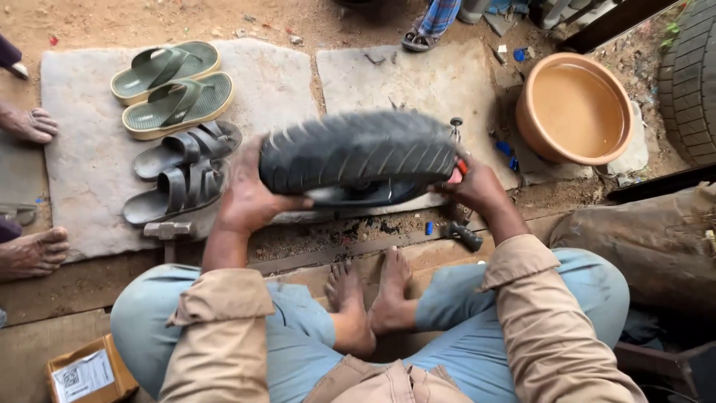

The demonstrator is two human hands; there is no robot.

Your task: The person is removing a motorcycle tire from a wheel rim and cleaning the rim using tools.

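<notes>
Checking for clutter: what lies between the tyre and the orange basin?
In the head view, bare stone slab, dirt, and small blue bits lie between tyre and basin.

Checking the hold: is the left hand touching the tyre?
Touching. The head view shows the left hand pressed flat against the end of the black tyre, with no gap between them.

Two pairs of sandals, one green rubber pair and one dark grey strapped pair, are laid on a flat stone slab. A round terracotta-coloured basin of water is set near a large black tyre, and a small cardboard box is seen at the lower left.
</notes>
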